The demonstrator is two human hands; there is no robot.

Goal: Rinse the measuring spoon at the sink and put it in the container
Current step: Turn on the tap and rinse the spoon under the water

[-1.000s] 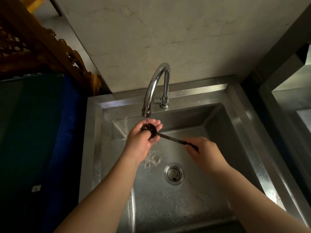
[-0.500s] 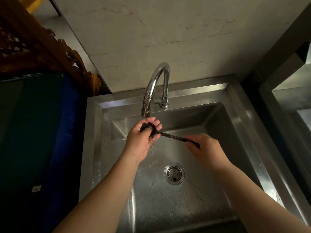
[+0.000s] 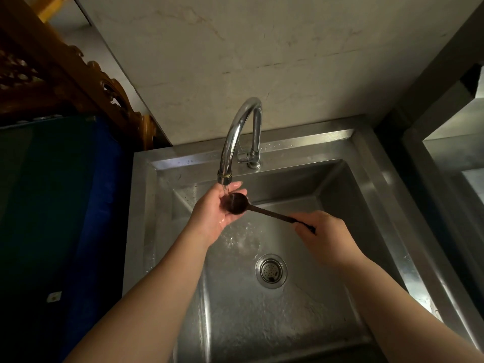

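Our left hand (image 3: 220, 209) cupped palm-up, fingers loosely spread under the bowl of the measuring spoon (image 3: 237, 203), water from the faucet (image 3: 237, 132) running into it, spoon handle slanting right, our right hand (image 3: 323, 233) fingers pinching its end, above the sink (image 3: 366, 179), drain (image 3: 271, 270) below.

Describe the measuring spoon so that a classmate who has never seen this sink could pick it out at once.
Start at the steel sink and its curved tap. Under the running spout, the measuring spoon has its round bowl over the left hand, while the right hand grips the handle's end. It is the only dark, slim thing among shiny metal.
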